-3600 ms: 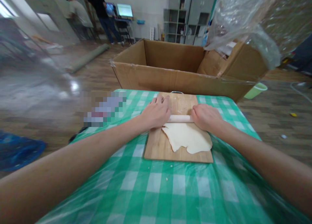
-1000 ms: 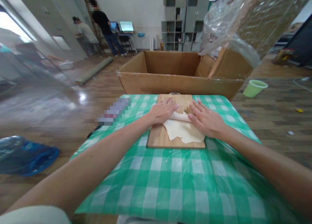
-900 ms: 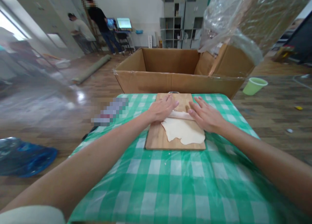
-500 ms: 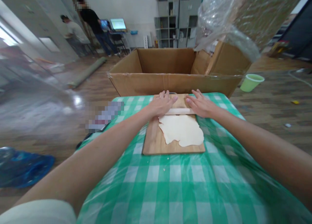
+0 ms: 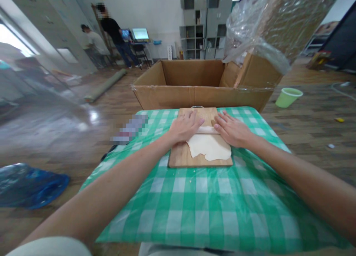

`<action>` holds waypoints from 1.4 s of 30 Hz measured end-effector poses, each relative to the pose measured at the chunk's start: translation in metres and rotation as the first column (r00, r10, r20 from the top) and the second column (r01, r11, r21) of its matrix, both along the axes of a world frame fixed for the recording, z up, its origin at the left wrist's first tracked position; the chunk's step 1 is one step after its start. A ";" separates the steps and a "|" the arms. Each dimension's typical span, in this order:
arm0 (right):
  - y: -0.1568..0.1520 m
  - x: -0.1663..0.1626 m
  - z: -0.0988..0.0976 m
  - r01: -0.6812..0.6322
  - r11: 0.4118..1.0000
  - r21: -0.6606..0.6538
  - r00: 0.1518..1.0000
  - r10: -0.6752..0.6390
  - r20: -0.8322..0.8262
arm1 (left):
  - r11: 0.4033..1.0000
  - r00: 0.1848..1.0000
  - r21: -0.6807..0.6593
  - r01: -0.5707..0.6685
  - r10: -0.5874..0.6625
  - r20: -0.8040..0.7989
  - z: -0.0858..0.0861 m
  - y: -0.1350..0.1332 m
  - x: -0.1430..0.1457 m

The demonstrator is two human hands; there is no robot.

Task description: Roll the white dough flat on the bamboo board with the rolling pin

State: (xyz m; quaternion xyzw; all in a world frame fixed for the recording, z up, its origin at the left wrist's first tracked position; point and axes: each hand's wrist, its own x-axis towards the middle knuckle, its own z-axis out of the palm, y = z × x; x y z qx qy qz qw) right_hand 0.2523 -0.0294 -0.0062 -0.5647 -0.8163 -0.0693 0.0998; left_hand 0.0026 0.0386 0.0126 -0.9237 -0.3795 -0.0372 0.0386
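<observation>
A thin, ragged-edged sheet of dough lies on a wooden cutting board. Across the dough's far part rests a pale rolling pin. My left hand lies flat over the pin's left end, its fingers stretched forward. Over the right end is my right hand, palm down with fingers extended. Both palms hide the ends of the pin. Between the hands, the middle of the pin shows, touching the dough.
A green checked tablecloth covers the table. Beyond it stands a large cardboard box. A blurred-out flat item lies at the table's left edge. A green bucket is on the floor to the right. Two people are at the back left.
Both hands and the rolling pin have come slightly nearer over the dough, covering more of its far part. The camera view has shifted a little.
</observation>
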 end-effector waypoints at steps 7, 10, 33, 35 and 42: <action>-0.046 -0.017 0.006 -0.016 0.999 0.029 1.000 0.017 -0.012 | 0.987 0.990 -0.138 -0.079 0.093 0.105 0.001 -0.031 -0.013; -0.067 -0.024 0.011 -0.047 0.999 0.025 0.998 0.047 -0.031 | 0.994 1.000 -0.110 0.002 0.002 0.030 -0.002 -0.043 -0.029; -0.086 -0.024 0.016 -0.124 0.992 0.019 0.988 0.125 -0.085 | 0.965 0.991 -0.257 0.050 -0.015 0.137 0.005 -0.003 -0.011; -0.073 -0.015 0.014 -0.101 0.995 0.004 0.993 0.101 -0.065 | 0.971 0.994 -0.235 0.048 -0.024 0.105 0.004 0.009 0.000; -0.027 0.015 0.006 -0.040 0.999 -0.004 0.999 0.040 -0.010 | 0.988 0.961 -0.032 0.152 -0.155 -0.228 0.003 0.035 0.027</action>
